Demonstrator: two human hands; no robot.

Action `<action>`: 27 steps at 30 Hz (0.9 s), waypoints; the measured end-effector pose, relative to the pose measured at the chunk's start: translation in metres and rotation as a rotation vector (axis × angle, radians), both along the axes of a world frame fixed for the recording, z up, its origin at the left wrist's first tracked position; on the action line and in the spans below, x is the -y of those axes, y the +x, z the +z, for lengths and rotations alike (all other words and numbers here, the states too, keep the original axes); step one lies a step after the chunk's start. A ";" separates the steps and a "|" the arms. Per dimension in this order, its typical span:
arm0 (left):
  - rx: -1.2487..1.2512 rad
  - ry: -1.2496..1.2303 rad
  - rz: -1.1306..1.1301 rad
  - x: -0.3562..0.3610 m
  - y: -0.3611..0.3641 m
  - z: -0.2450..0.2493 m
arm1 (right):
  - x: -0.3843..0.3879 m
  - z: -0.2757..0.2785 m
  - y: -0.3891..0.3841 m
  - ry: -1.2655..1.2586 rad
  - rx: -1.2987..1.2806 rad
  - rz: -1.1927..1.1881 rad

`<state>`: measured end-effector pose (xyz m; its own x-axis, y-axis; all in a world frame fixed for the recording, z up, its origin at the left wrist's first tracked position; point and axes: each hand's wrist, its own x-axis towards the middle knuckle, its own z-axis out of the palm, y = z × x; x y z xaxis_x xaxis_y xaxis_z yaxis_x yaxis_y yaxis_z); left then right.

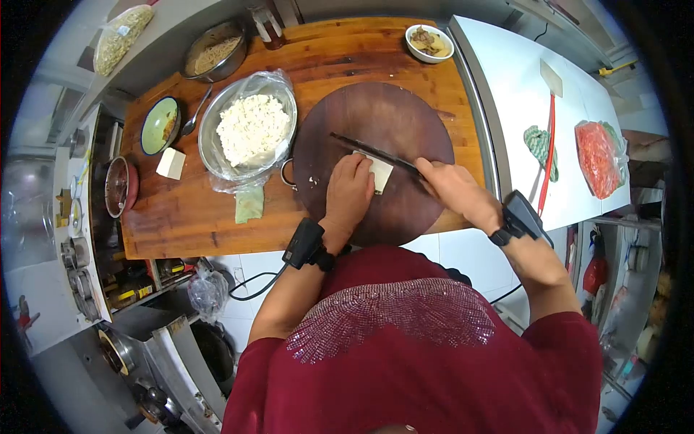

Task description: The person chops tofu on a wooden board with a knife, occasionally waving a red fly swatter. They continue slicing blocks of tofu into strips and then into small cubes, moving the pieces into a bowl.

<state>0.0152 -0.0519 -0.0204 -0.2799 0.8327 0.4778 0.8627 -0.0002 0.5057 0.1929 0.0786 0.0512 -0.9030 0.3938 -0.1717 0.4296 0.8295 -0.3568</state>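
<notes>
A round dark wooden chopping board (332, 217) lies on the wooden table. On it rests a pale block of tofu (382, 176), partly covered by my fingers. My left hand (350, 186) has its fingers curled together and steadies the left side of the block. In my right hand (454, 186) is the handle of a kitchen knife (361, 146); its dark blade points left, lying across the far edge of the tofu. To the board's left, a plastic-lined metal bowl (210, 130) holds a heap of white diced pieces (253, 129), likely tofu.
Left on the table (173, 217) are another white block (170, 163), a green bowl (153, 126), a spoon (196, 111) and a red bowl (121, 186). A small food bowl (429, 43) stands far right. A red-handled spatula (549, 137) lies on the white surface.
</notes>
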 end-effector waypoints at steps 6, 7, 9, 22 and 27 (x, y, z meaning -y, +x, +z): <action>-0.037 -0.041 0.006 0.003 0.001 -0.004 | 0.011 0.041 0.006 0.017 0.064 0.052; -0.006 -0.081 -0.012 0.004 -0.002 -0.012 | 0.008 0.041 0.009 0.011 0.083 0.060; 0.132 -0.096 -0.005 0.001 -0.004 -0.035 | 0.010 0.051 0.006 -0.043 0.202 -0.040; -0.070 -0.027 -0.052 -0.002 -0.008 -0.019 | 0.010 0.014 -0.014 -0.022 0.070 -0.030; -0.011 -0.067 -0.048 0.005 -0.002 -0.013 | 0.012 -0.012 -0.009 0.060 0.091 -0.127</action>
